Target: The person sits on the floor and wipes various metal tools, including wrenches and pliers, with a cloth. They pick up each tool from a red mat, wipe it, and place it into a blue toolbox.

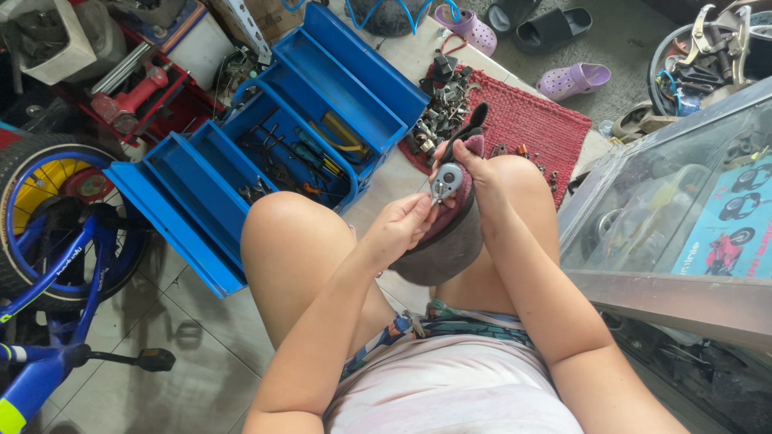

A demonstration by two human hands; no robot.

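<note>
— Hands first: what do they grip?
— Right hand (465,157) closes round a small silver ratchet head with a black handle (447,180); left hand (400,227) pinches its lower end.
— Where is it?
— Just right of the open blue metal toolbox (265,145), above a dark grey cloth (450,241) on the knees.
— Anything unclear?
— The cloth hides the lower palm; the toolbox's tools blur together.

Bright metal and worn cloth on a workshop floor

A polished, shiny metal ratchet head (446,181) sits against a matt grey-maroon cloth (450,241). At left, the blue toolbox (193,201) shows smooth painted metal; far right, a rough woven red mat (539,128); near right, a glossy glass counter (683,201); below, smooth pale floor tiles (193,362).
</note>
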